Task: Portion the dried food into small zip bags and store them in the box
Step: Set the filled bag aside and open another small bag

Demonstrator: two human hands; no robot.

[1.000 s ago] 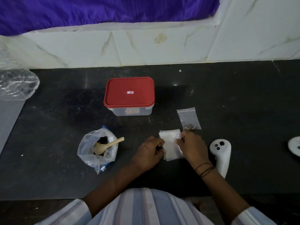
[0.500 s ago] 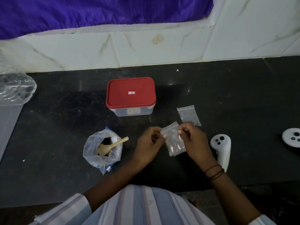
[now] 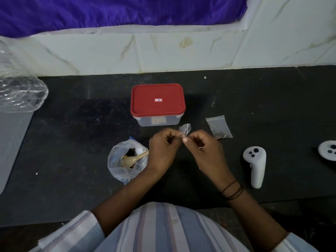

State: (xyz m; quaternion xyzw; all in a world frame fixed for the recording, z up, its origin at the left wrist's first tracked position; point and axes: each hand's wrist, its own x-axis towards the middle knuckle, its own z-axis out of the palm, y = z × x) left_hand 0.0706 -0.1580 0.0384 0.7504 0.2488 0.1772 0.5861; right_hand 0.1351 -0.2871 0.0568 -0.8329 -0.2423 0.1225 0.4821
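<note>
A small clear zip bag (image 3: 185, 129) is held up above the dark counter, between the box and me. My left hand (image 3: 164, 149) and my right hand (image 3: 205, 151) both pinch its near edge with thumb and fingertips; most of the bag is hidden behind them. A clear storage box with a red lid (image 3: 157, 103), closed, stands just beyond. A second small zip bag (image 3: 219, 126) with dark dried food at its bottom lies flat to the right. An open plastic bag of dried food (image 3: 127, 160) with a wooden spoon (image 3: 135, 158) in it sits left of my left hand.
A white handheld controller (image 3: 254, 165) lies right of my right hand, and another (image 3: 329, 149) at the right edge. Crumpled clear plastic (image 3: 20, 95) sits at the far left. A white tiled wall (image 3: 181, 51) bounds the back of the dark counter (image 3: 72, 142).
Both hands lifted the zip bag off the counter and raised it toward the box. It now stands edge-on between the fingertips instead of lying flat.
</note>
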